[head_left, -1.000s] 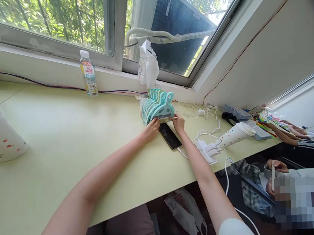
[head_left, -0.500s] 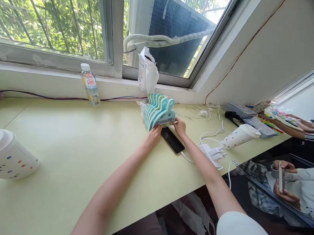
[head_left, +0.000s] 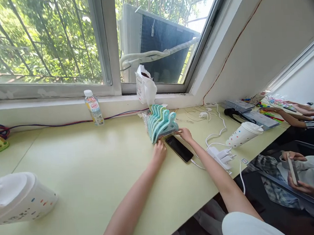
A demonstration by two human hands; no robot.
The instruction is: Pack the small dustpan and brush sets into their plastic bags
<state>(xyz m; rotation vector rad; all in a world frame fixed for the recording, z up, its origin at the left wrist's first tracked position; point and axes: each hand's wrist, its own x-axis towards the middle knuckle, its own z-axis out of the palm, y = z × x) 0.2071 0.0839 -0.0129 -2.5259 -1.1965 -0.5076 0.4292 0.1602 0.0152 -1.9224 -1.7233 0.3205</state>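
A packed row of teal plastic hangers, one of them yellow-green, stands on the table below the window, with clear plastic film along its left side. My left hand is at the near left corner of the row, fingers curled against its lower edge. At the lower right corner, my right hand pinches the edge between thumb and fingers. The fingertips of both hands are partly hidden by the hangers. Between my hands lies a dark phone, face up, with a white cable plugged into its near end.
Behind the hangers, a torn white packet rests on the sill. A drink bottle stands left of it, a large lidded cup nearer me. To the right are a power strip with chargers, another cup and other people's hands.
My view has tilted upward and shifted, so the table sits lower in it. My left hand has drawn slightly down from the hangers' front edge, its fingers more curled. My right hand stays at its corner.
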